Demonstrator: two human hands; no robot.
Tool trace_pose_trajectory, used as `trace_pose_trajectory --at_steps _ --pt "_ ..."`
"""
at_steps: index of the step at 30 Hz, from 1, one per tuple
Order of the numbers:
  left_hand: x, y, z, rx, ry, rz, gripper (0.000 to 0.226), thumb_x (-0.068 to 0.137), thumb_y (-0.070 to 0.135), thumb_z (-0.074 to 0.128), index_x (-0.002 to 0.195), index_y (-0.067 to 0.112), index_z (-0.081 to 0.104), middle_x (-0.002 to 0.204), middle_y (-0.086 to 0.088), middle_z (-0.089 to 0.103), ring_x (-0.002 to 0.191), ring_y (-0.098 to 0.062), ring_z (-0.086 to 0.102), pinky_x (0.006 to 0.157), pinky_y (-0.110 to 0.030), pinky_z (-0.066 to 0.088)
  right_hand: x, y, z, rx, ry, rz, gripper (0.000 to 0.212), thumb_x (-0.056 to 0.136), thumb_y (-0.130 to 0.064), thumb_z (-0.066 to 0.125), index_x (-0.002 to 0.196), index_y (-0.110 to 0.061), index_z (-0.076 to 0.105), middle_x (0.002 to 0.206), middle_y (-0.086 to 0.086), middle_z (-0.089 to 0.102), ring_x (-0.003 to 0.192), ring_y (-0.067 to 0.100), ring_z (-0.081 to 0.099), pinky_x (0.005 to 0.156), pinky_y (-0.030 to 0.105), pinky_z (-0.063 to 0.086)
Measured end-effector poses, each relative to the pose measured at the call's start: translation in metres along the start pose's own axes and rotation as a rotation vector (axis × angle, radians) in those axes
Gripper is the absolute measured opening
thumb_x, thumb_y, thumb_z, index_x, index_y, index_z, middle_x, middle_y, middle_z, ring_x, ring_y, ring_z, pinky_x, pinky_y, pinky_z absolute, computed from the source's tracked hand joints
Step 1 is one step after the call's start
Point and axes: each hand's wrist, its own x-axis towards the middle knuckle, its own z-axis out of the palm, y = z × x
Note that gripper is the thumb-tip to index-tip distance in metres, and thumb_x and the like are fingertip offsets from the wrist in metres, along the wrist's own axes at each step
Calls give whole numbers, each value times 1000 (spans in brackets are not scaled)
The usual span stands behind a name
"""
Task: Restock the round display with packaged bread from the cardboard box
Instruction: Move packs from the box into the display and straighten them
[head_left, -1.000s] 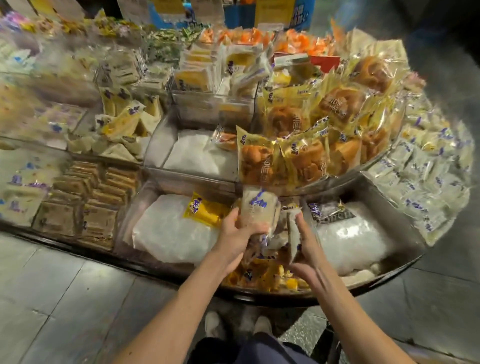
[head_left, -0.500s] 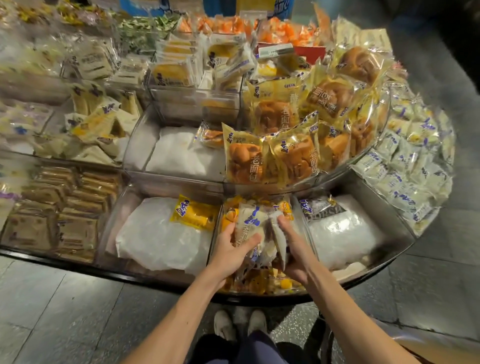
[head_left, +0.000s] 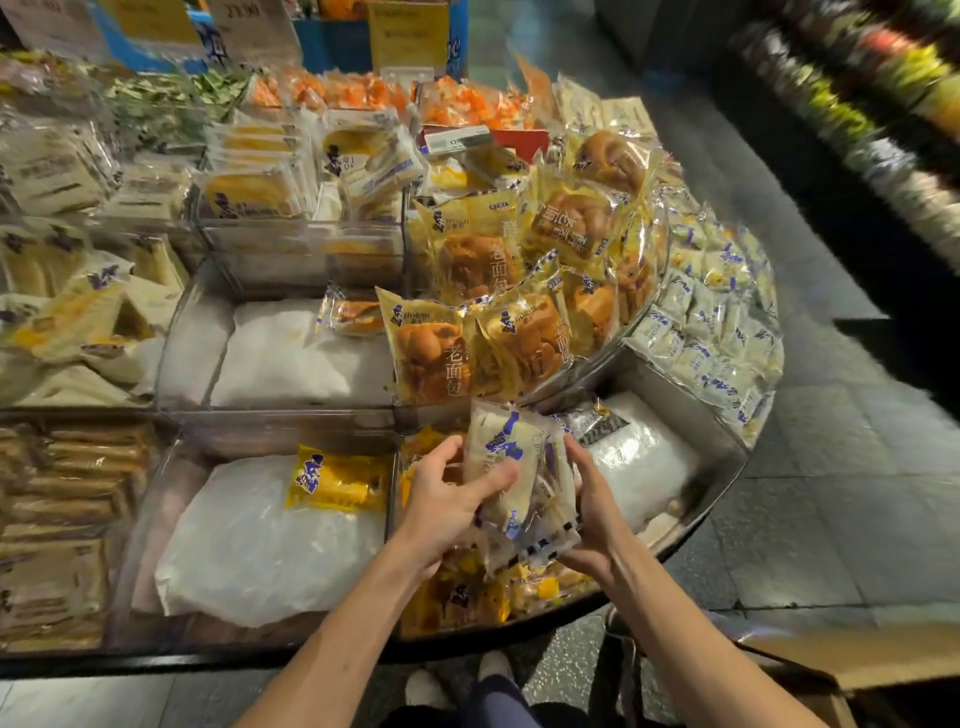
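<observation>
Stack of white, blue-printed plastic bread packets (head_left: 511, 483) was held just above the round display's dark front rim (head_left: 467, 644), left hand (head_left: 441, 506) curled round one side and right hand (head_left: 597, 512) round the other. Risk: slick wrappers could fan apart and slide out.

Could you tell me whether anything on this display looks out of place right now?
Two things. The white-and-blue packs, held by the left hand and right hand, are over a bin of yellow packs, though matching ones fill the right-hand section. A single yellow pack lies alone and askew on white padding in the neighbouring bin.
</observation>
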Motion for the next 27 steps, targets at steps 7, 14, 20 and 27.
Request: trace_pose_trajectory --at_steps 7,14,20,27 --pt "-3 2 9 -9 17 -30 47 67 24 88 107 13 67 95 -6 77 89 -24 74 68 -36 61 -2 -6 -17 5 -15 5 63 91 -61 47 111 -8 76 119 21 70 98 36 71 87 48 58" --pt "0 2 14 18 158 -14 60 62 36 92 112 15 65 103 -3 76 96 -22 73 83 -45 60 8 -31 -32 -460 -57 65 46 90 -44 60 123 -13 66 110 14 74 100 31 71 83 38 60" --pt "-2 6 24 10 242 -10 57 64 35 93 111 23 62 105 2 76 100 -17 72 89 -44 58 27 -54 -54 -659 -115 181 60 56 -58 90 98 -15 81 116 18 67 103 33 53 87 35 43" --pt "-8 12 45 -120 258 6 50 73 6 84 115 10 59 99 -3 77 92 -18 74 71 -32 60 17 -58 -54 -526 -206 217 34 75 -38 69 87 -8 79 82 11 72 66 20 65 62 29 54"
